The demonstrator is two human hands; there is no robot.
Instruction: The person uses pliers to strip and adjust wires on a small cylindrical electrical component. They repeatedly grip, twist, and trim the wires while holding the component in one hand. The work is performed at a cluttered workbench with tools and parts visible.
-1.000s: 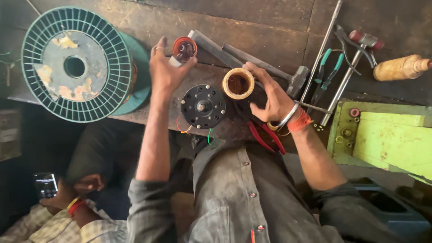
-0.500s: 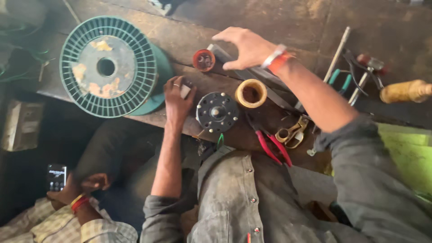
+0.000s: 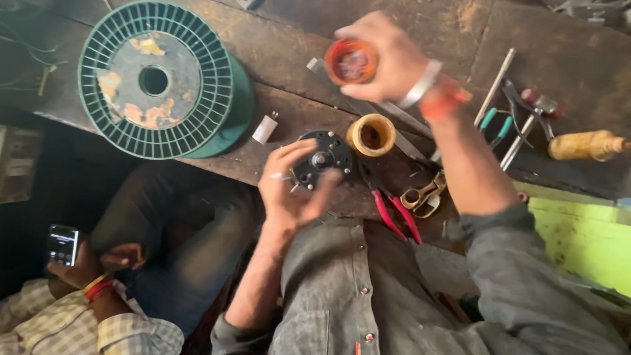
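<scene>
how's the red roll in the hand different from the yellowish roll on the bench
The red roll is held up in the right hand; the yellowish roll stands free on the bench beside the black round part. Red rim versus pale yellow. Both are small rings with open centres.

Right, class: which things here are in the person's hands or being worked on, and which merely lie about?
In hand: right hand holds an orange tape roll; left hand touches the black round part.

Lying about: green spool, tan roll, red-handled pliers, scissors, wooden-handled tool.
</scene>
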